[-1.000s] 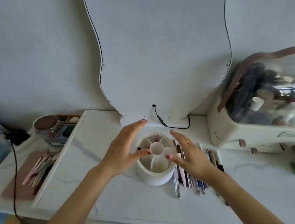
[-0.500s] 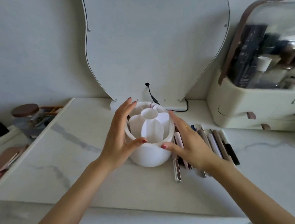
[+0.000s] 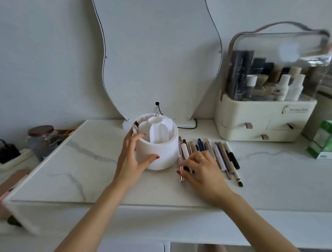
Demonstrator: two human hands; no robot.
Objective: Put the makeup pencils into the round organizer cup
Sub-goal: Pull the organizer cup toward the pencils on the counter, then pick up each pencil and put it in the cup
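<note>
A white round organizer cup (image 3: 164, 150) with divided compartments stands on the marble table top, a dark pencil tip showing at its left rim. My left hand (image 3: 133, 158) wraps its left side, thumb on the front wall. Just right of the cup lie several makeup pencils (image 3: 221, 157) in a row. My right hand (image 3: 201, 167) rests on the near ends of the leftmost pencils, fingers curled down over them; whether it has gripped one is hidden.
A wavy mirror (image 3: 159, 52) leans on the wall behind the cup, its black cable (image 3: 189, 125) trailing right. A cream cosmetics case (image 3: 268, 121) stands at the right, a green box (image 3: 329, 140) beyond it. A glass jar (image 3: 42, 138) sits at the left.
The view has tilted up and pulled back. My right hand left the cup's side and dropped onto the pencils. My left hand stays on the cup.
</note>
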